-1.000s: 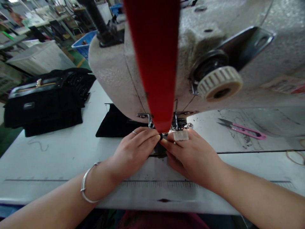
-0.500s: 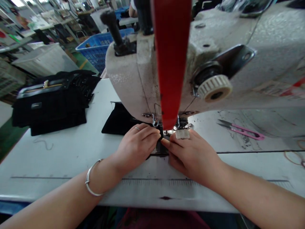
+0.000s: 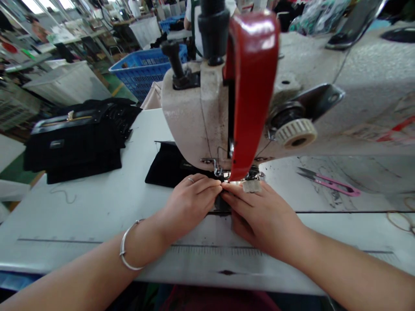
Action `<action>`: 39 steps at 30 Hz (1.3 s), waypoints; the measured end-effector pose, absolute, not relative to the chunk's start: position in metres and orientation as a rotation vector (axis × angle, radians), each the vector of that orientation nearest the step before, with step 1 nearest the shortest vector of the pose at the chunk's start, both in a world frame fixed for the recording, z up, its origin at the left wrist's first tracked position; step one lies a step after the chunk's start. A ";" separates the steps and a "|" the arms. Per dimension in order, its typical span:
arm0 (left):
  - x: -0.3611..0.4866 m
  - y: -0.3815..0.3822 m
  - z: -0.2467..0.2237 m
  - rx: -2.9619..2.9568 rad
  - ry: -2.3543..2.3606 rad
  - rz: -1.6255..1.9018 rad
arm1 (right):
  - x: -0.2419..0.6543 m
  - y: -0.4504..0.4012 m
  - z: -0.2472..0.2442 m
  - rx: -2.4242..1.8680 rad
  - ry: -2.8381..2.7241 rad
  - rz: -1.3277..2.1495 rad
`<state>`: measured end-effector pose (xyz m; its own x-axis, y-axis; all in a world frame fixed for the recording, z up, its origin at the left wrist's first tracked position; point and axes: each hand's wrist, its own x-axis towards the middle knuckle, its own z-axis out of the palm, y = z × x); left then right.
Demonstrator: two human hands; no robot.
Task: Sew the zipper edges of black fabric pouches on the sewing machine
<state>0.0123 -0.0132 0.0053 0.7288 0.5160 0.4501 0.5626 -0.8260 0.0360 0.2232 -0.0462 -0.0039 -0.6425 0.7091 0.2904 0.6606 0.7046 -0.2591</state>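
My left hand and my right hand lie on the white sewing table, fingertips meeting just in front of the presser foot of an industrial sewing machine. Between them, both hands pinch a fold of black fabric, which continues behind my left hand as a flat black piece. A small clear ribbed piece sits by my right fingers. A red strap hangs in front of the machine head, hiding the needle area from above.
A stack of black zippered bags lies at the table's left. Pink-handled thread snips rest to the right of the machine. A blue plastic crate and a white bin stand beyond the table.
My fingertips have drawn closer together over the black fabric. The view has swung, so the machine and red strap sit further right and more of the blue crate shows.
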 end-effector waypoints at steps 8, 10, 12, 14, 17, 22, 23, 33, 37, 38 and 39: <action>0.013 -0.008 0.003 -2.871 -0.889 -0.713 | 0.221 -0.044 -0.003 -1.097 -2.512 0.244; 0.011 -0.006 0.001 -2.889 -0.975 -0.749 | 0.221 -0.043 -0.003 -1.113 -2.511 0.263; 0.010 -0.004 -0.001 -2.905 -1.110 -0.827 | 0.221 -0.043 -0.003 -1.114 -2.504 0.272; 0.010 -0.004 -0.001 -2.927 -1.184 -0.896 | 0.222 -0.042 -0.004 -1.108 -2.502 0.282; 0.012 -0.003 0.000 -2.933 -1.149 -0.918 | 0.222 -0.042 -0.005 -1.111 -2.514 0.300; 0.013 -0.003 0.002 -2.916 -1.078 -0.856 | 0.223 -0.041 -0.006 -1.089 -2.514 0.305; 0.013 -0.003 0.002 -2.917 -1.069 -0.841 | 0.223 -0.042 -0.005 -1.083 -2.510 0.303; 0.011 -0.001 0.005 -2.949 -0.913 -0.806 | 0.231 -0.044 -0.002 -0.975 -2.416 0.224; 0.012 -0.002 0.005 -2.949 -0.914 -0.779 | 0.229 -0.044 -0.002 -1.040 -2.446 0.208; 0.012 -0.003 0.006 -2.944 -0.916 -0.766 | 0.228 -0.043 -0.002 -1.061 -2.469 0.208; 0.011 -0.004 0.006 -2.936 -0.916 -0.756 | 0.228 -0.043 -0.002 -1.079 -2.493 0.210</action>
